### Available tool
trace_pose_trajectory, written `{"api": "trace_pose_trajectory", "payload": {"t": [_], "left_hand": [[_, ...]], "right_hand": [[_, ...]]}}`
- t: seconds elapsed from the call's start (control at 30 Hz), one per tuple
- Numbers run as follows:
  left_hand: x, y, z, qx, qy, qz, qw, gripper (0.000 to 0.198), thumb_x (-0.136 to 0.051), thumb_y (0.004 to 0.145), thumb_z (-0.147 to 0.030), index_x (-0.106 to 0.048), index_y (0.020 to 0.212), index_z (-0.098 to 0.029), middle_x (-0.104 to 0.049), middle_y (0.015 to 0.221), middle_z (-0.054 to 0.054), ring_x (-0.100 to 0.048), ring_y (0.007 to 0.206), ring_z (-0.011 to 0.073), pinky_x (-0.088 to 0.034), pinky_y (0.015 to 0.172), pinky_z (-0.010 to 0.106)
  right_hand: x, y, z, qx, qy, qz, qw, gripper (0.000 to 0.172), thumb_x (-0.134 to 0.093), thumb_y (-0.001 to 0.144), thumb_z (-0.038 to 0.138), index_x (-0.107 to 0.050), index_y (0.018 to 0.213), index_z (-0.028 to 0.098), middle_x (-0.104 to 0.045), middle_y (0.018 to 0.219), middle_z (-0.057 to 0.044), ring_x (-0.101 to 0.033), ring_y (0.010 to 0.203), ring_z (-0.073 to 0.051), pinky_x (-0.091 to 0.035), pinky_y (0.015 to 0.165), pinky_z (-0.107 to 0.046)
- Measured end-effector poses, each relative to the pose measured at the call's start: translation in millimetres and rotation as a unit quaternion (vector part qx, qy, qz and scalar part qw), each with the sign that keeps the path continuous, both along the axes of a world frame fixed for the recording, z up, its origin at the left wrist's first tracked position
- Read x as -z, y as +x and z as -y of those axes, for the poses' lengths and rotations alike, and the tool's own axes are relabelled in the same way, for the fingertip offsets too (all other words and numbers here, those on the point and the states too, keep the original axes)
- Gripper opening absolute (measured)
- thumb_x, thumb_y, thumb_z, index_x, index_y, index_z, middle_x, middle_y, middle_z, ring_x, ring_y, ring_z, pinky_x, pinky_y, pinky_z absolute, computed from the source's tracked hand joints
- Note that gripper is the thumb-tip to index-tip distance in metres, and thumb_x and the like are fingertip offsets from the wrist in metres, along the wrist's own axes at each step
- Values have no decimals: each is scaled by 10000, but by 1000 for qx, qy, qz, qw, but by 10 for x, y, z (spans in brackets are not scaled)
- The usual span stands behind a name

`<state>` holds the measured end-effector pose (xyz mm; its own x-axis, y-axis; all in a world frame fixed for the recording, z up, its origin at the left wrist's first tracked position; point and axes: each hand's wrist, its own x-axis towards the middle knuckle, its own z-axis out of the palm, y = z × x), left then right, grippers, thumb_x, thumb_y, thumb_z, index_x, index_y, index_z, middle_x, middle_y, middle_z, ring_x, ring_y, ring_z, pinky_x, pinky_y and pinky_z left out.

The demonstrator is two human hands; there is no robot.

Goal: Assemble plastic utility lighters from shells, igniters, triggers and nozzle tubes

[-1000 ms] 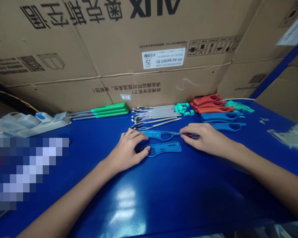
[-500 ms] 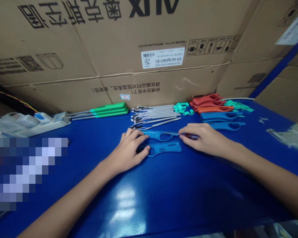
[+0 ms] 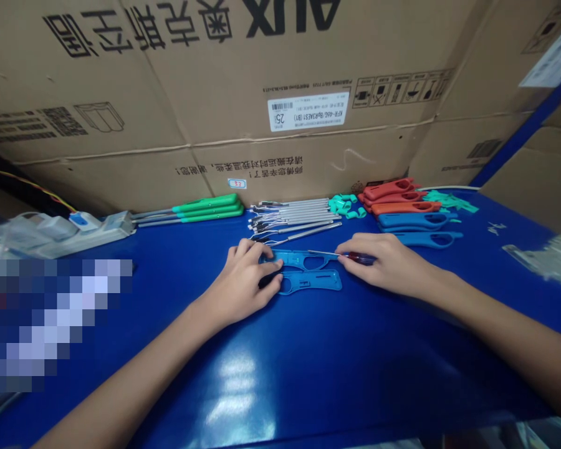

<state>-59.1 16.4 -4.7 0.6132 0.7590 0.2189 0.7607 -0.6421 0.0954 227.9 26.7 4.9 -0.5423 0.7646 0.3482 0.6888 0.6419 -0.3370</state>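
Two blue plastic lighter casing halves lie on the table, hollow sides showing. My left hand [image 3: 245, 277] grips the left end of the far casing half [image 3: 292, 257], and its thumb touches the left end of the near casing half [image 3: 313, 281]. In my closed right hand [image 3: 378, 259] is a small screwdriver [image 3: 359, 257] with a dark red handle. Its thin shaft points left, over the finger hole of the far half. Whether the tip touches the plastic I cannot tell. My left fingers hide the left ends of both halves.
Behind the hands lie metal lighter tubes with wires [image 3: 303, 212], light green clips [image 3: 348, 204] and red, orange and blue casings [image 3: 414, 221]. Green lighters [image 3: 210, 207] and a power strip [image 3: 119, 224] are at left. A large carton [image 3: 206, 112] stands behind.
The near casing half now sits closer against the far one. Both hands keep nearly the same place and hold, and the view has shifted slightly.
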Motion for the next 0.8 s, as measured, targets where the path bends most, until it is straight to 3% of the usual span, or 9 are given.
{"api": "trace_pose_trajectory", "payload": {"t": [0.27, 0.47, 0.8], "left_hand": [[-43, 18, 10, 5, 6, -7, 1000, 292, -506, 954, -340, -738, 1074, -210, -594, 1098, 119, -465, 1027, 300, -399, 823, 469], [-17, -19, -18, -3, -39, 56, 998, 277, -564, 935, -407, -775, 1014, -246, -620, 1014, 94, -460, 984, 267, -426, 865, 457], [16, -57, -92, -12, -87, 145, 985, 167, -625, 891, -321, -772, 941, -261, -672, 955, 54, -546, 937, 233, -462, 859, 431]], "right_hand": [[-26, -35, 15, -11, -1, -13, 1000, 218, -529, 898, 234, -729, 968, 184, -728, 868, -58, -670, 744, -171, -516, 695, -294], [-58, -43, 63, -34, -3, -27, 999, 197, -539, 887, 208, -725, 949, 188, -726, 859, -45, -671, 746, -160, -507, 696, -277], [-57, -46, 73, -34, -7, -22, 999, 191, -535, 884, 214, -722, 921, 194, -722, 843, -40, -665, 733, -157, -507, 682, -270]]}}
